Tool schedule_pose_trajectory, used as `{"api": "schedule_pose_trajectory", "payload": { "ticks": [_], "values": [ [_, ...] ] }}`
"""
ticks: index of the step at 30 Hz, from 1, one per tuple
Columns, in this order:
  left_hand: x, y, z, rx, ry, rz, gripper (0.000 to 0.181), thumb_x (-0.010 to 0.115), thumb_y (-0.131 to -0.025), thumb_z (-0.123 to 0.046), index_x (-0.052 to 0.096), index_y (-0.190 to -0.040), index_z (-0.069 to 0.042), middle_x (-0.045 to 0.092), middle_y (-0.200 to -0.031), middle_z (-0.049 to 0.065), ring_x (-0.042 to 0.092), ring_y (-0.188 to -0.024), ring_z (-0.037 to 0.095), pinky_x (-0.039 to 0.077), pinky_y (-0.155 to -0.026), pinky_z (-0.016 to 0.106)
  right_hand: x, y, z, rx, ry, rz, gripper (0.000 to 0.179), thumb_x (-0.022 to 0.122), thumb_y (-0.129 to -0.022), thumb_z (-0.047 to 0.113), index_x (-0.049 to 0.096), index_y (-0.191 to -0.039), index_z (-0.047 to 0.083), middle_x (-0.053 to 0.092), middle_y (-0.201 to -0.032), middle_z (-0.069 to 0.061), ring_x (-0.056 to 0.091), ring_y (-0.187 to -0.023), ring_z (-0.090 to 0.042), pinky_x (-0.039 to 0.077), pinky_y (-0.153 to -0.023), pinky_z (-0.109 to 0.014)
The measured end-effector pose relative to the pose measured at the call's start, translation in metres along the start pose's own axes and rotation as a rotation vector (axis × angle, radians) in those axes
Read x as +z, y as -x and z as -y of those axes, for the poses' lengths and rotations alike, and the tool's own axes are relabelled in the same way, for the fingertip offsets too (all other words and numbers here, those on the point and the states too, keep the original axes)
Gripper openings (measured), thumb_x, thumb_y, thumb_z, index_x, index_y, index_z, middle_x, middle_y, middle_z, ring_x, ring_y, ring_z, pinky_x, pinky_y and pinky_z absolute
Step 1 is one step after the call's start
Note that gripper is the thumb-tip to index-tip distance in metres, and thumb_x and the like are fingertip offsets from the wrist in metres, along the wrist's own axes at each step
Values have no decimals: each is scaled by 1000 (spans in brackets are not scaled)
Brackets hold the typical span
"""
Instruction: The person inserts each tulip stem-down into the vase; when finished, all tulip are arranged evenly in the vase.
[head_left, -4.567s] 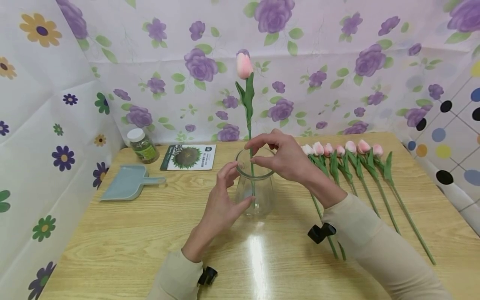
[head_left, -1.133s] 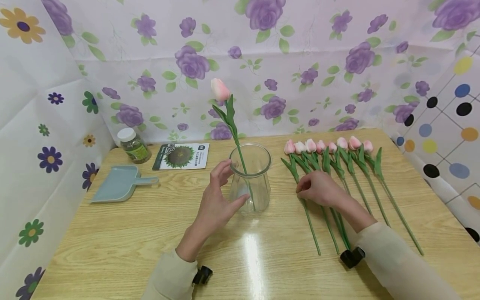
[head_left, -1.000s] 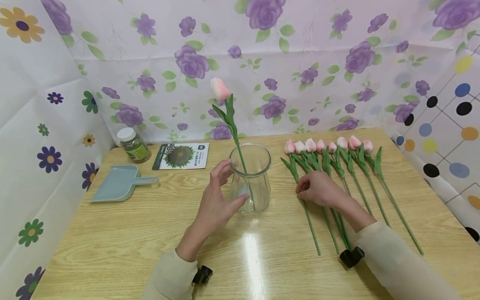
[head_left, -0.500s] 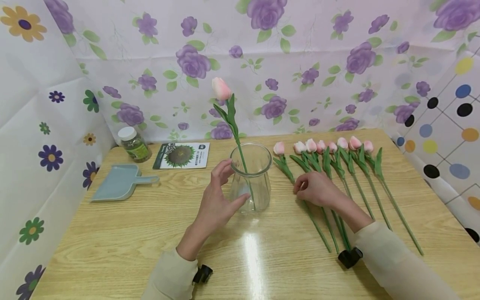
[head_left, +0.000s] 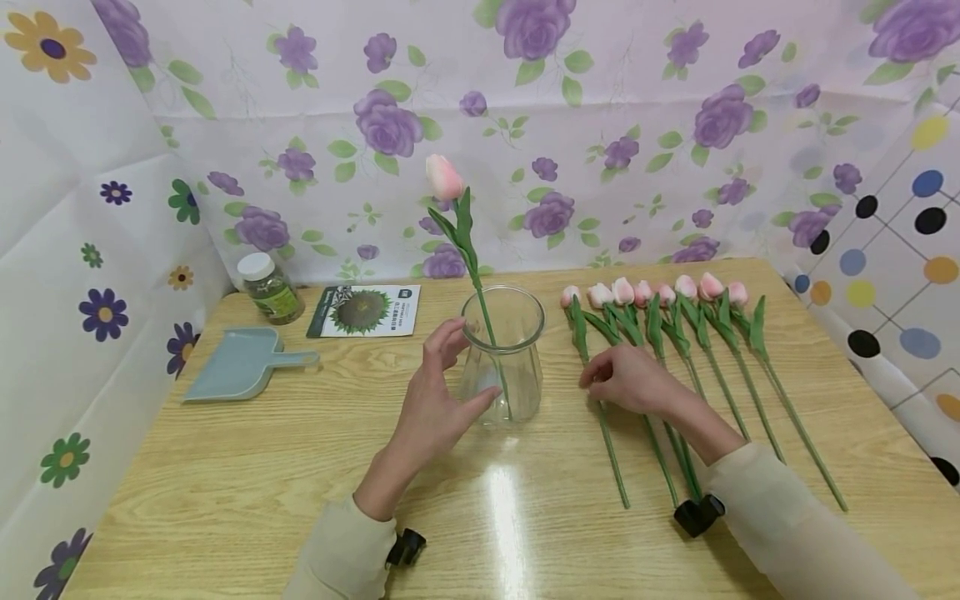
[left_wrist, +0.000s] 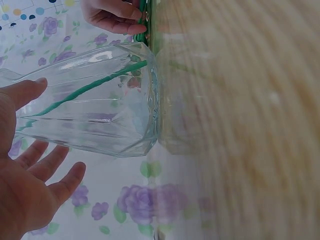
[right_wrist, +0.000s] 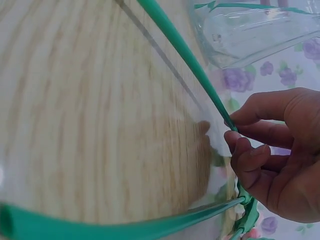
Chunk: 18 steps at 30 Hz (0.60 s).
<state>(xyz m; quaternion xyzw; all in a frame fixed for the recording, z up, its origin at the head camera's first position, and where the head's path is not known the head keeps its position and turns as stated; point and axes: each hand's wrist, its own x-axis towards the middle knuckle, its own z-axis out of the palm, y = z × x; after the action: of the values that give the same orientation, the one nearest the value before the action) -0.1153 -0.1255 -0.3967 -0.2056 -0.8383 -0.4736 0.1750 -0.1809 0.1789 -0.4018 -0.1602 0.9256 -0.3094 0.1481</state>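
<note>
My left hand (head_left: 435,396) cups the left side of a clear glass vase (head_left: 525,383), its thumb across the front and fingertips near the rim. In the left wrist view, the thumb overlaps the glass and several fingers spread along its other side. One pink tulip (head_left: 445,177) stands in the vase, leaning left, its green stem visible through the glass. My right hand (head_left: 630,379) pinches the stem of the leftmost loose tulip (head_left: 611,454) between thumb and fingertips; the right wrist view shows this pinch on the green stem (right_wrist: 192,62).
Several pink tulips (head_left: 708,287) lie side by side on the wooden table (head_left: 300,475), right of the vase. At the left are a light blue dustpan (head_left: 240,362), a white-lidded jar (head_left: 272,292) and a seed packet (head_left: 365,311). A floral cloth (head_left: 300,125) hangs behind the table.
My right hand left the tulip that now leans in the vase and moved to the loose ones. The leftmost loose tulip has swivelled in its pinch. My left hand stays at the vase.
</note>
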Motion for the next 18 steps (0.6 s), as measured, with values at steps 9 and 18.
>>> {"api": "schedule_pose_trajectory", "payload": {
  "ticks": [9, 18],
  "values": [
    [0, 0, 0, 2, -6, 0, 102, 90, -82, -6, 22, -156, -22, 61, -148, 19, 62, -134, 40, 54, -106, 60, 1, 0, 1, 10, -74, 2, 26, 77, -92, 7, 77, -118, 4, 67, -89, -6, 56, -76, -19, 47, -65, -32],
    [0, 0, 0, 12, -13, -1, 101, 90, -82, -7, 22, -156, -21, 61, -148, 18, 63, -133, 40, 54, -106, 59, -3, 1, 2, -23, -173, -29, 38, 72, -92, 6, 71, -129, 1, 69, -103, -10, 60, -87, -21, 51, -68, -30]
  ]
}}
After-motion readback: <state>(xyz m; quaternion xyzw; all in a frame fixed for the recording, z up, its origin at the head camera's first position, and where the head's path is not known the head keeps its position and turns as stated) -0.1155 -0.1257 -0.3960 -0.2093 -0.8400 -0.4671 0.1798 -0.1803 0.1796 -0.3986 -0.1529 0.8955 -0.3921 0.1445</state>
